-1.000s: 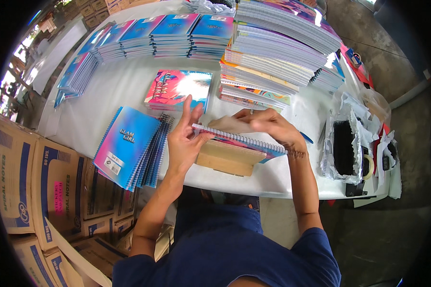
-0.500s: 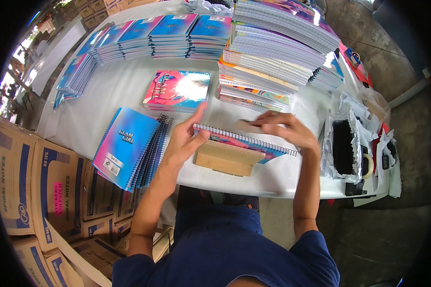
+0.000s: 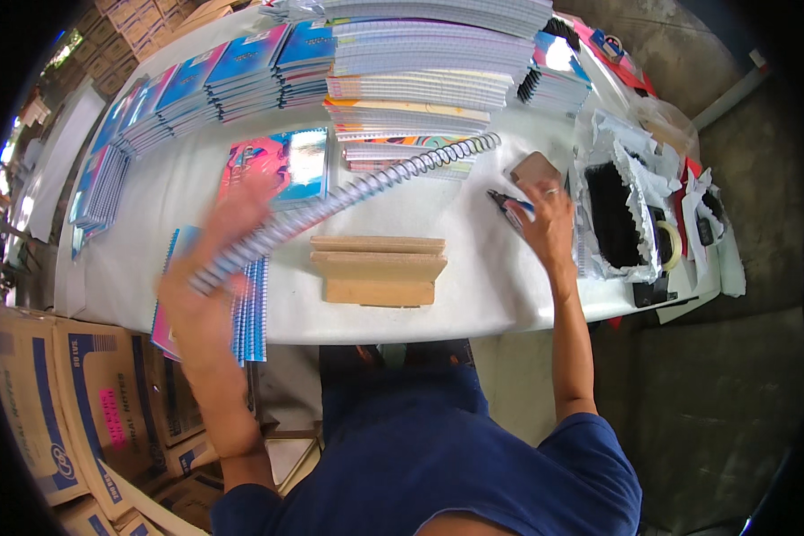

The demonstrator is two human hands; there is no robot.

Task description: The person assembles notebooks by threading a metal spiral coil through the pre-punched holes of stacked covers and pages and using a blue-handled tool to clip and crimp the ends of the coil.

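My left hand [image 3: 219, 237], smeared by motion, grips a spiral notebook [image 3: 330, 213] by its near-left end. The notebook is seen almost along its spine, its wire coil slanting up to the right and jutting out at the far end. My right hand [image 3: 549, 210] is low over the table at the right, its fingers closed on the lower edge of a small flat brown block [image 3: 532, 166]. Pliers [image 3: 507, 204] with blue on the handles lie right beside those fingers, partly covered. Between my hands stands a brown slotted stand [image 3: 380, 272] with nothing in it.
Blue-and-pink notebooks [image 3: 252, 62] stand in stacks along the far left edge. A tall notebook stack [image 3: 429, 67] rises at the back. A pink notebook pile [image 3: 302, 161] and more spiral notebooks [image 3: 252, 308] lie left. A torn-paper-lined box [image 3: 639, 241] and tape roll [image 3: 670, 246] sit right; cartons [image 3: 107, 393] lower left.
The notebook has left the stand, swung up and leftward in my left hand. My right hand has moved away from the coil, to the right, beside the pliers.
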